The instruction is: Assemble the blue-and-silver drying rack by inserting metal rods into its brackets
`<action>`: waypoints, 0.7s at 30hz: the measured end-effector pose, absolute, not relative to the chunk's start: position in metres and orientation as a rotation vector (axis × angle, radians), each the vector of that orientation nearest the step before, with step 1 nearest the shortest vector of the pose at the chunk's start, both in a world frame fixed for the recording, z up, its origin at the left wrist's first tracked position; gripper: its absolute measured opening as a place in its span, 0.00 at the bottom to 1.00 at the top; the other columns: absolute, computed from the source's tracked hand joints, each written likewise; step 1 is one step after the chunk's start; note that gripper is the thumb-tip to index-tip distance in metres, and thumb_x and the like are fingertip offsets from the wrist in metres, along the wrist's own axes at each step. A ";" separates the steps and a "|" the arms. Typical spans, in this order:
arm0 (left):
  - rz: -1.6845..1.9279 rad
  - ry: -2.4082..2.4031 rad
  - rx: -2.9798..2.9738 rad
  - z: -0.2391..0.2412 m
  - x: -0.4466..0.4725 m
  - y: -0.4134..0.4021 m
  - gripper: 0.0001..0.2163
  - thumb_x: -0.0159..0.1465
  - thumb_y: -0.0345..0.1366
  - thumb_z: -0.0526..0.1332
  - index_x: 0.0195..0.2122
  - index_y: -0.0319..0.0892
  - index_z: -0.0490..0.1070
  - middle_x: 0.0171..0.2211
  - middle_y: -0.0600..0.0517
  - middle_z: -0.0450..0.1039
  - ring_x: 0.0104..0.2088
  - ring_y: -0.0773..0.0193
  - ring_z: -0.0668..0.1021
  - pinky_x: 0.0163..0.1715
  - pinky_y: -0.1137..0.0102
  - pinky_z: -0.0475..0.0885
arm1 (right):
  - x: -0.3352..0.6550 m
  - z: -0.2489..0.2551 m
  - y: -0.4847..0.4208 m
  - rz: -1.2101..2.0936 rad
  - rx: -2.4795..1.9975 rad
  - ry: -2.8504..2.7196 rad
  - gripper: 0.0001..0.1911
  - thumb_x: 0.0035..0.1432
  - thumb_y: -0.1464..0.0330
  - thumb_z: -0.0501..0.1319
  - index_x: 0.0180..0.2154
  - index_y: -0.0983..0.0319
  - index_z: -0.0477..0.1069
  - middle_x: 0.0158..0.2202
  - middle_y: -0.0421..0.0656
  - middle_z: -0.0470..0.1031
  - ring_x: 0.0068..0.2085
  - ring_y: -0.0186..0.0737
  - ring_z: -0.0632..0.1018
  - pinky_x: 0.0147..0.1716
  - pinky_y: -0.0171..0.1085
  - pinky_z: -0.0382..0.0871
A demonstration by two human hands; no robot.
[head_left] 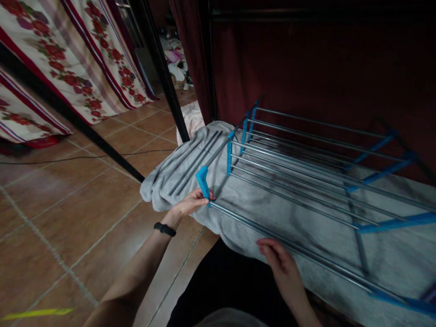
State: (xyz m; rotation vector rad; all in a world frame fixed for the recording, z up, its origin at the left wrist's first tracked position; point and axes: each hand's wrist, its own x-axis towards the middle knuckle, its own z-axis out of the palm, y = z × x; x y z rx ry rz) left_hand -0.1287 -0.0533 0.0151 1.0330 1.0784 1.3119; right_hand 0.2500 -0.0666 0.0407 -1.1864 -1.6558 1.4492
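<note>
A metal rack with blue plastic joints, which looks like a clothes drying rack (299,159), lies across the grey blanket. My left hand (195,202), with a black band on its wrist, pinches the blue corner joint (202,179) at its lower end, where the front metal tube (245,221) meets it. My right hand (281,265) is just on the near side of that tube, its fingers loosely bent with nothing visible in them. Two loose grey rods (195,165) lie side by side on the blanket, beyond my left hand.
The grey blanket (163,184) covers a low surface along a dark red curtain (306,68). Black metal posts (163,68) rise at the left. A thin cable (85,157) crosses the tiled floor (102,200). A flowered curtain (68,59) hangs at the far left.
</note>
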 end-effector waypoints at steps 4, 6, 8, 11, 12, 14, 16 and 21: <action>1.323 1.047 1.014 0.011 -0.131 -0.053 0.18 0.51 0.44 0.78 0.37 0.40 0.78 0.36 0.50 0.78 0.42 0.59 0.78 0.48 0.66 0.69 | 0.162 0.065 -0.051 0.723 -0.920 -2.360 0.17 0.72 0.66 0.51 0.57 0.59 0.71 0.58 0.49 0.75 0.59 0.46 0.75 0.61 0.47 0.69; 1.330 1.046 1.002 0.010 -0.131 -0.054 0.18 0.51 0.43 0.78 0.38 0.40 0.78 0.37 0.50 0.78 0.42 0.60 0.78 0.49 0.65 0.68 | 0.132 0.070 -0.040 0.462 -0.956 -2.605 0.20 0.71 0.70 0.51 0.61 0.60 0.68 0.57 0.50 0.75 0.56 0.46 0.76 0.58 0.44 0.71; 1.338 1.034 0.991 0.009 -0.131 -0.054 0.19 0.51 0.43 0.78 0.39 0.40 0.79 0.37 0.49 0.78 0.42 0.60 0.78 0.49 0.65 0.69 | 0.116 0.071 -0.032 0.314 -0.989 -2.782 0.23 0.70 0.74 0.49 0.63 0.60 0.65 0.54 0.49 0.76 0.52 0.45 0.77 0.52 0.40 0.73; 1.344 0.975 0.974 0.006 -0.132 -0.053 0.21 0.50 0.46 0.78 0.40 0.39 0.79 0.37 0.48 0.78 0.42 0.59 0.78 0.48 0.65 0.69 | 0.110 0.074 -0.025 0.256 -0.982 -2.914 0.27 0.69 0.77 0.46 0.66 0.59 0.62 0.53 0.48 0.75 0.51 0.43 0.77 0.49 0.38 0.72; 1.345 0.954 0.969 0.004 -0.133 -0.052 0.22 0.50 0.48 0.78 0.39 0.39 0.79 0.37 0.47 0.78 0.41 0.59 0.78 0.47 0.64 0.69 | 0.111 0.076 -0.024 0.254 -0.982 -2.929 0.28 0.69 0.77 0.45 0.67 0.58 0.61 0.54 0.48 0.74 0.51 0.43 0.77 0.49 0.37 0.72; 1.349 0.924 0.955 0.000 -0.134 -0.050 0.23 0.50 0.50 0.77 0.39 0.39 0.79 0.36 0.47 0.78 0.40 0.58 0.78 0.46 0.64 0.70 | 0.113 0.081 -0.024 0.251 -0.987 -2.943 0.28 0.69 0.76 0.44 0.67 0.57 0.60 0.54 0.47 0.74 0.52 0.42 0.76 0.49 0.37 0.71; 1.351 0.905 0.936 -0.005 -0.134 -0.049 0.23 0.50 0.52 0.77 0.38 0.40 0.78 0.34 0.48 0.78 0.39 0.58 0.78 0.44 0.64 0.70 | 0.114 0.086 -0.024 0.247 -0.986 -2.950 0.28 0.70 0.76 0.44 0.68 0.57 0.58 0.54 0.47 0.74 0.52 0.42 0.76 0.49 0.37 0.71; 1.364 0.870 0.886 -0.012 -0.132 -0.044 0.21 0.50 0.50 0.77 0.36 0.40 0.77 0.33 0.49 0.77 0.38 0.59 0.77 0.43 0.65 0.69 | 0.114 0.090 -0.020 0.254 -0.966 -2.978 0.29 0.70 0.75 0.44 0.69 0.57 0.56 0.53 0.47 0.73 0.51 0.42 0.76 0.48 0.37 0.71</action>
